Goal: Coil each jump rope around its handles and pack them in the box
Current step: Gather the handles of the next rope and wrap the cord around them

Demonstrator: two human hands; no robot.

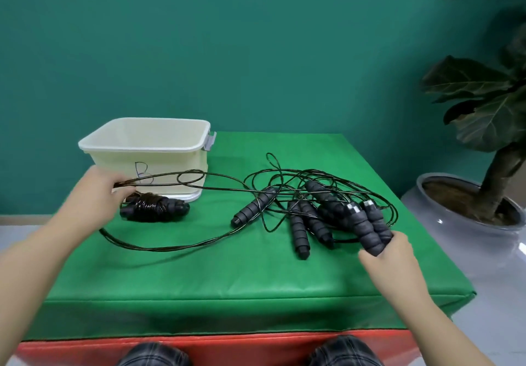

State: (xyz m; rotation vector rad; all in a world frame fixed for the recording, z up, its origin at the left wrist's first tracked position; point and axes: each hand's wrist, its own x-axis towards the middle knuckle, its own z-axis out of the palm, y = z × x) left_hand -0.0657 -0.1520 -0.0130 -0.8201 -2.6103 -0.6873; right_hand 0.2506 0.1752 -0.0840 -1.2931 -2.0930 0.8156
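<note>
Right hand (pixel 391 252) clenched around two black foam-ribbed rope handles (pixel 368 227). Left hand (pixel 104 192) pinching thin black cord loops (pixel 170 179) before cream plastic box (pixel 148 149). Coiled black rope bundle (pixel 155 209) beside box on green tabletop (pixel 227 274).

Green padded surface (pixel 256 274) with a red layer (pixel 227 345) beneath, teal wall (pixel 227 52) behind, potted plant (pixel 484 104) in a glossy pot (pixel 455 223) at right

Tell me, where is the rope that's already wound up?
In the head view, the wound-up rope lies on the green table, left side, just in front of the white box and beside the left hand.
</note>
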